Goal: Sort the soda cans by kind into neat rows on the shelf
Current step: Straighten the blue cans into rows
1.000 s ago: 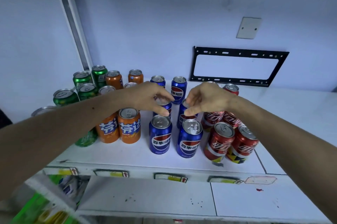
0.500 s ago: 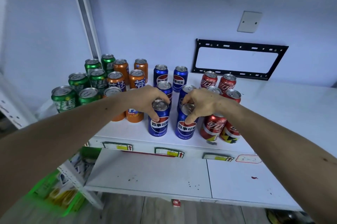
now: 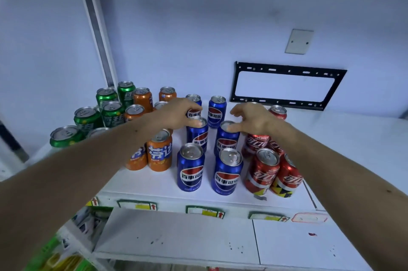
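Note:
Soda cans stand in columns on the white shelf [image 3: 136, 184]: green cans [image 3: 86, 116] at the left, then orange cans [image 3: 159, 152], blue cans [image 3: 191, 168] in two columns, and red cans [image 3: 262, 171] at the right. My left hand [image 3: 176, 114] reaches to the back. Its fingers curl round the back-left blue can [image 3: 194, 114], and its thumb lies on the rim of the middle-left blue can [image 3: 197, 138]. My right hand [image 3: 254, 119] has its fingers spread. Its thumb tip touches the top of the middle-right blue can [image 3: 227, 138].
A black metal bracket [image 3: 287, 65] hangs on the wall behind the shelf, and a metal upright [image 3: 95, 23] runs up the back left. Price tags [image 3: 205, 212] line the shelf's front edge. A lower white shelf [image 3: 176, 233] sticks out below, with green packets [image 3: 50, 255] at the bottom left.
Both hands have left the tops of the two front blue cans and moved back to the middle and rear blue cans. The view has drawn closer to the shelf.

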Action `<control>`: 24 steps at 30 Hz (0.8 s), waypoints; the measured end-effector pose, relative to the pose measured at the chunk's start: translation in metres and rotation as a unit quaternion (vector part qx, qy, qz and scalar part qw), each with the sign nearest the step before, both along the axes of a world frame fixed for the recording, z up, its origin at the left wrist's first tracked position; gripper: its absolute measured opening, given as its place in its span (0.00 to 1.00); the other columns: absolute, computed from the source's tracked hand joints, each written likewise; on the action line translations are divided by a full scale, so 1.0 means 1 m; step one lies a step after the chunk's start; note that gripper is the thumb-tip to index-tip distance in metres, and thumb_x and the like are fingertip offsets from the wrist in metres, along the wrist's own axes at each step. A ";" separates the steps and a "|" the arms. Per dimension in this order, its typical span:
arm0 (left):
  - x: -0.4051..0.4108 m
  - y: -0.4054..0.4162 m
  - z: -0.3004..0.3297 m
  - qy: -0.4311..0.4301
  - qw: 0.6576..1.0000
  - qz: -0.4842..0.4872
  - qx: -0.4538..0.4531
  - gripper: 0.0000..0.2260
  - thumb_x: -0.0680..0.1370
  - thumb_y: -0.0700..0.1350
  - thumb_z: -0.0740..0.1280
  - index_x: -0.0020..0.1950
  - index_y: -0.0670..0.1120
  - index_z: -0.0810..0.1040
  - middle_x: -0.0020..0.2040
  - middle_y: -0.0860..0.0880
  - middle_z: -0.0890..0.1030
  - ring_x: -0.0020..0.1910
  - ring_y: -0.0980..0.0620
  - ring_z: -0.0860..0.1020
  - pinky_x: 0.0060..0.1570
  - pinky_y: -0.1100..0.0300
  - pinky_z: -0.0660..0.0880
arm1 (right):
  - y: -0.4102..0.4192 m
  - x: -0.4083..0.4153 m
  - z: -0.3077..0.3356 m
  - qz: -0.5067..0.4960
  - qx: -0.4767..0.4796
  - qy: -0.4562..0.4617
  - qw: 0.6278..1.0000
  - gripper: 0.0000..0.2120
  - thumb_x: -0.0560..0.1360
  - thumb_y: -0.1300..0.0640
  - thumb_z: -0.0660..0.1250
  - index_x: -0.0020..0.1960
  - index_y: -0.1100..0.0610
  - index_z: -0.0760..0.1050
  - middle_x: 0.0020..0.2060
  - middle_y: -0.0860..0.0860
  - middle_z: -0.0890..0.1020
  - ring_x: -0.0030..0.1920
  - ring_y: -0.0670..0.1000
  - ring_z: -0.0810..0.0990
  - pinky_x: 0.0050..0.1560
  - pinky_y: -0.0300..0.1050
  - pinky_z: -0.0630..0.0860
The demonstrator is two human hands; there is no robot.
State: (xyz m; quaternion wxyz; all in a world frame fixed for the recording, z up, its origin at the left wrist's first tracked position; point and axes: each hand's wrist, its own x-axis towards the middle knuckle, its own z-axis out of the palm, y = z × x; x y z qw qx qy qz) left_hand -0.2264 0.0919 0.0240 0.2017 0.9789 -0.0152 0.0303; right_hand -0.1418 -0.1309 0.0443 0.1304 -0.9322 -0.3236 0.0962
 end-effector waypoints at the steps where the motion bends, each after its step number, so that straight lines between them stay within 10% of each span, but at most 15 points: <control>1: 0.010 -0.001 -0.005 0.013 1.000 0.001 0.011 0.29 0.74 0.53 0.70 0.72 0.47 0.68 0.71 0.46 0.71 0.67 0.48 0.71 0.61 0.57 0.68 | 0.006 0.005 -0.007 0.008 -0.028 -0.006 1.000 0.33 0.69 0.41 0.73 0.68 0.55 0.71 0.64 0.52 0.77 0.62 0.54 0.76 0.63 0.50 0.71; 7: 0.043 -0.001 -0.029 0.046 0.998 -0.004 0.040 0.33 0.69 0.55 0.74 0.71 0.47 0.70 0.67 0.47 0.75 0.62 0.49 0.75 0.50 0.62 0.68 | 0.018 0.022 -0.032 0.023 -0.045 -0.016 0.999 0.23 0.65 0.43 0.76 0.54 0.53 0.76 0.48 0.49 0.81 0.45 0.49 0.76 0.42 0.40 0.68; 17: 0.042 0.002 -0.024 0.090 0.994 -0.068 -0.011 0.26 0.68 0.49 0.77 0.65 0.50 0.76 0.63 0.52 0.78 0.60 0.54 0.74 0.46 0.67 0.67 | 0.011 0.020 -0.026 0.055 -0.037 0.031 0.997 0.28 0.63 0.46 0.79 0.60 0.53 0.77 0.52 0.49 0.81 0.52 0.50 0.78 0.52 0.44 0.74; 24: 0.039 0.006 -0.011 0.120 0.987 -0.056 -0.091 0.32 0.68 0.51 0.76 0.71 0.50 0.70 0.69 0.51 0.73 0.67 0.52 0.71 0.63 0.55 0.71 | 0.013 0.023 -0.012 0.055 -0.048 0.068 0.995 0.37 0.65 0.42 0.76 0.69 0.55 0.70 0.63 0.51 0.77 0.61 0.52 0.76 0.62 0.48 0.73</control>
